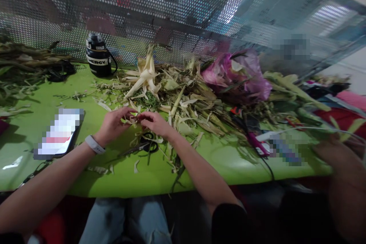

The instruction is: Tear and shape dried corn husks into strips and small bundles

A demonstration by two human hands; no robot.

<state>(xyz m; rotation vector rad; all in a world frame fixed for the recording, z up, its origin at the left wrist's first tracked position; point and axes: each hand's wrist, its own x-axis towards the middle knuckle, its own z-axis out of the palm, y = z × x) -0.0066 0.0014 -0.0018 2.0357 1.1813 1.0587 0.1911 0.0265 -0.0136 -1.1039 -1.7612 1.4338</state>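
Left hand (114,122) and right hand (156,122) partly hide a pale scrap (130,121) too small to identify; a co-worker's hand (328,148) blurs toward the right end of the table (228,167).

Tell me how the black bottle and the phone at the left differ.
The bottle stands upright, while the phone lies flat, screen up.
The bottle is dark with a pale lettered band; the phone shows a bright, mostly white screen, partly blurred out.
The bottle is at the back by the perforated panel, the phone nearer the front edge.
Both are on the green table.
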